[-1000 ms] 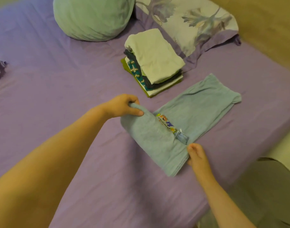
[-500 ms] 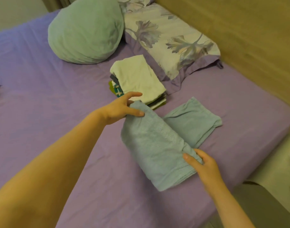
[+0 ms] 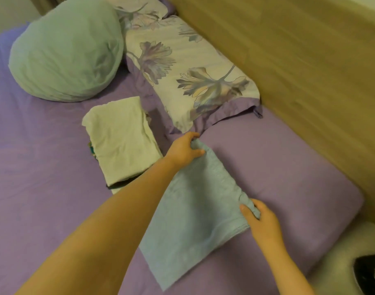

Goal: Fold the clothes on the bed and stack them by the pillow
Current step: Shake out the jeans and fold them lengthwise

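Pinching the far corners of the folded pale-blue cotton garment (image 3: 195, 211), the left hand (image 3: 183, 151) and right hand (image 3: 262, 223) hold it on the purple bed sheet (image 3: 288, 167). Its long axis runs eleven to five. The stack of folded clothes topped by a cream piece (image 3: 120, 139) lies at ten o'clock, just beside (nearer the left hand).

The bed (image 3: 278, 167) carries a purple sheet; a wooden board runs along its right side. Landmark: the stack (image 3: 120, 141) of folded clothes, topped by a white piece, resting directly on the sheet. Behind the stack and to its left lies a green cushion (image 3: 67, 50); behind the stack and to its right lies a floral pillow (image 3: 188, 75), its purple border just beside the stack. In front of the stack and to its right lies a folded blue garment (image 3: 193, 220), near the stack; whether its lower edge rests fully on the sheet cannot be told.
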